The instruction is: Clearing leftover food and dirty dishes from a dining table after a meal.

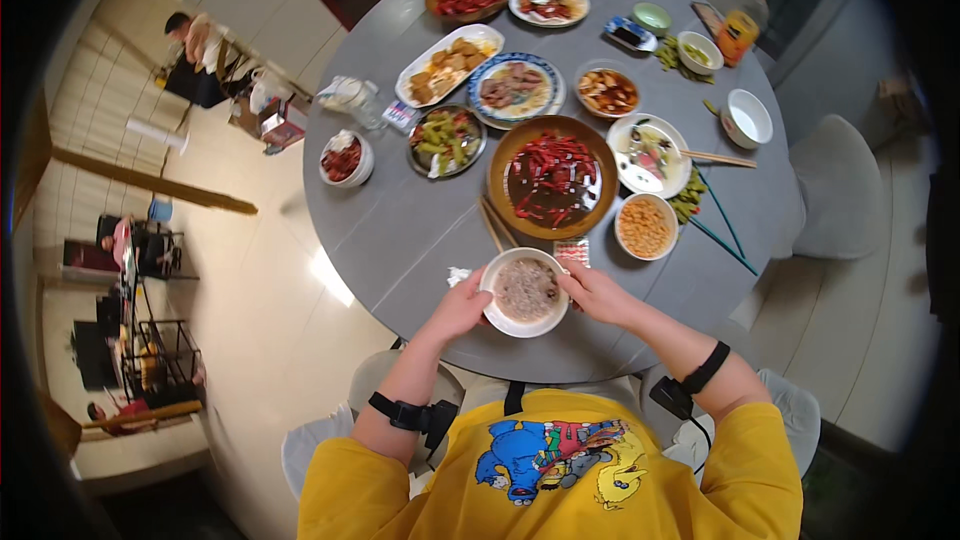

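Observation:
A white bowl of pale, grainy porridge-like food (pixel 526 291) is between my hands at the near edge of the table. My left hand (pixel 463 304) grips its left rim, and my right hand (pixel 594 292) grips its right rim. The fingers under the bowl are mostly hidden. Just beyond it stands a big brown bowl (pixel 506 220) of red crayfish in dark liquid. A pair of wooden chopsticks (pixel 494 223) lies between the two bowls. Close to my right hand are a small red-and-white packet (pixel 572 251) and a bowl of peanuts (pixel 645 227).
The round grey table (pixel 380 260) carries several dishes, among them a blue-rimmed plate (pixel 550 80). An orange drink bottle (pixel 743 25) stands far right, near an empty white bowl (pixel 747 118). Green chopsticks (pixel 722 242) lie at the right. Grey chairs (pixel 840 190) surround the table; people sit in the left background.

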`<state>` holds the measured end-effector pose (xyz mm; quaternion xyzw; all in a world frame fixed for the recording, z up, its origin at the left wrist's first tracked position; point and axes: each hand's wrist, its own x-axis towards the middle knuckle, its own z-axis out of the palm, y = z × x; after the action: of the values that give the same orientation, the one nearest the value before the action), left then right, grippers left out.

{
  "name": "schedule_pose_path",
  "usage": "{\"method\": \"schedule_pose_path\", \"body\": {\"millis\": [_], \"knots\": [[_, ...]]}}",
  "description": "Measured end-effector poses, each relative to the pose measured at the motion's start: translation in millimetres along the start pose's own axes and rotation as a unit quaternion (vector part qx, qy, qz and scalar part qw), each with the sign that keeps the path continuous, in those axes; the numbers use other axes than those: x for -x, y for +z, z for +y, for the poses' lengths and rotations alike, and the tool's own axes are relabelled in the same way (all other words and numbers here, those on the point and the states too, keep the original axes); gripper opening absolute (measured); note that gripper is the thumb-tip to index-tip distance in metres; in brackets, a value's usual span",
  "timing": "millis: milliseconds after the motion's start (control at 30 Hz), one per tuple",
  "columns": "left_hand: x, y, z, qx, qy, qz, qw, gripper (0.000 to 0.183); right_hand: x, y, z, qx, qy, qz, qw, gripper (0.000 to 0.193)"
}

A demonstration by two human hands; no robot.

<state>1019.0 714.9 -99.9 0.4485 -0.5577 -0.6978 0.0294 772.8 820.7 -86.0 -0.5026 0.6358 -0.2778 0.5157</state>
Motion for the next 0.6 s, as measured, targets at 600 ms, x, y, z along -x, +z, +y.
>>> {"method": "schedule_pose_path", "body": {"millis": [600], "knots": [[-48, -106, -46, 0.206, -0.028, 0.143, 0.968, 0.051, -88, 116, 16, 0.460, 0.092, 0.194, 0.862, 0.049]]}}
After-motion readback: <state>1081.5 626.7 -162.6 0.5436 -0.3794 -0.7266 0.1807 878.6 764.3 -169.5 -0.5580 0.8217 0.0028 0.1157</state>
